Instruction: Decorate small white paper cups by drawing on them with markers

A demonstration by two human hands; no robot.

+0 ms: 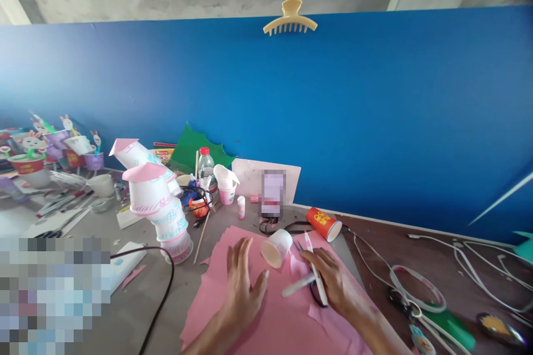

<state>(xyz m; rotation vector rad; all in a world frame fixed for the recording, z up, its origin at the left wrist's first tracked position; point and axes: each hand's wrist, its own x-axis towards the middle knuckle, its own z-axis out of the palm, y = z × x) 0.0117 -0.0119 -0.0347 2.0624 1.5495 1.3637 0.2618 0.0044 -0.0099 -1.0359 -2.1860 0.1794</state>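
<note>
My left hand [244,283] is open over a stack of pink paper [220,266], thumb apart from the fingers, holding nothing. A white paper cup [275,248] lies on its side on the paper between my hands, its mouth towards me. My right hand [331,277] has its fingers curled over a slim white pen [320,283], which points away from me. Beneath the pen lie scissors [320,300] with a dark handle, partly hidden. A blurred whitish stick-shaped thing [296,286] and loose pink scraps [298,266] are close by.
Stacked decorated cups [170,216] with a pink cone top stand to the left. A red cup [323,224] lies behind my right hand. A glue bottle [241,207] and a phone [272,194] stand at the back. Cables [416,288] cover the right side.
</note>
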